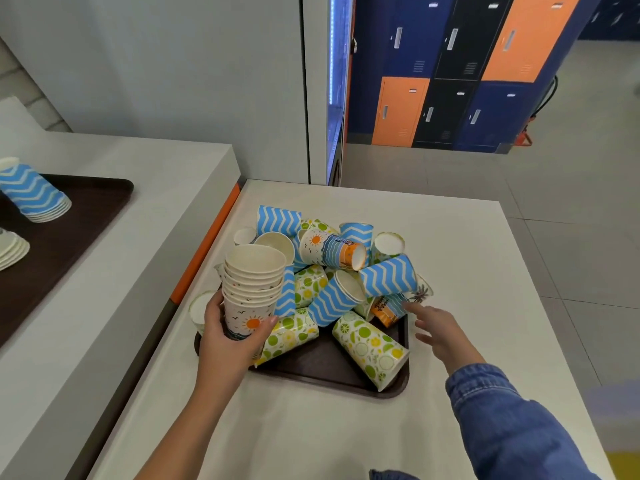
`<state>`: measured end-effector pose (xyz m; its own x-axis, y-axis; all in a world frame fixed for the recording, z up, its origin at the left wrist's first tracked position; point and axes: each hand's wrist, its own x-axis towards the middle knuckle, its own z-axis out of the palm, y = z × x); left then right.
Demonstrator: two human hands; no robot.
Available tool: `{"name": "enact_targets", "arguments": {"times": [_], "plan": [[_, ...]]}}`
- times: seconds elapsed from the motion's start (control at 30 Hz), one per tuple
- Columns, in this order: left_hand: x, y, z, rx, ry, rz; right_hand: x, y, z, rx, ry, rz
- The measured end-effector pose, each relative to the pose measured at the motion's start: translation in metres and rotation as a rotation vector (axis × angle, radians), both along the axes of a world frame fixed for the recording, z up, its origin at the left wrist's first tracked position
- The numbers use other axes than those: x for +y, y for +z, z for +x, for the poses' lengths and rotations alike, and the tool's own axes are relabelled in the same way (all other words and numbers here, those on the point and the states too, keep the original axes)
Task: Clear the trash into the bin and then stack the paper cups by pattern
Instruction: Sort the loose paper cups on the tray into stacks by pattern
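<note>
On the white counter [346,427], the left hand [228,337] grips a nested stack of sun-pattern cups [251,292] upright over the left edge of a dark brown tray [329,372]. The right hand [440,330], in a denim sleeve [502,417], is spread wide and holds nothing, its fingertips just beside a fallen sun cup [389,308] at the tray's right side. A lime-pattern cup [370,348] lies nearest on the tray, with blue zigzag cups [332,299] heaped behind it. Far left, a second tray [86,209] carries a stack of zigzag cups [34,192]. Lockers [467,71] stand beyond.
</note>
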<state>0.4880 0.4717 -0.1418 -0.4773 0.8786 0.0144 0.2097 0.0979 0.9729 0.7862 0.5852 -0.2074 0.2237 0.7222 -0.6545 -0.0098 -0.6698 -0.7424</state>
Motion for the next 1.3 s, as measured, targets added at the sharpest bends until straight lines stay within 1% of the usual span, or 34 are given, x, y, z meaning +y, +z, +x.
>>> {"name": "enact_targets", "arguments": {"times": [0.2,0.33,0.5,0.63,0.83,1.1,1.3], "plan": [[0.0,-0.002,0.0,0.02,0.005,-0.025,0.007,0.0,-0.005,-0.028,0.09,0.016],[0.001,-0.003,0.0,0.028,0.004,-0.03,0.01,0.001,-0.009,-0.022,0.09,0.042],[0.001,-0.004,0.001,0.044,0.001,-0.035,0.011,0.004,-0.013,0.045,0.054,0.088],[0.0,-0.006,0.001,0.041,-0.005,-0.038,0.012,0.003,-0.014,0.057,0.055,0.086],[0.002,-0.003,0.002,0.046,0.006,-0.029,0.013,-0.002,-0.007,0.0,0.108,0.055],[-0.004,-0.01,0.019,-0.043,-0.041,-0.006,0.001,-0.002,-0.004,-0.045,0.158,-0.014],[-0.003,-0.023,0.051,-0.117,-0.165,-0.004,-0.009,-0.002,-0.006,-0.077,0.161,-0.004]]}}
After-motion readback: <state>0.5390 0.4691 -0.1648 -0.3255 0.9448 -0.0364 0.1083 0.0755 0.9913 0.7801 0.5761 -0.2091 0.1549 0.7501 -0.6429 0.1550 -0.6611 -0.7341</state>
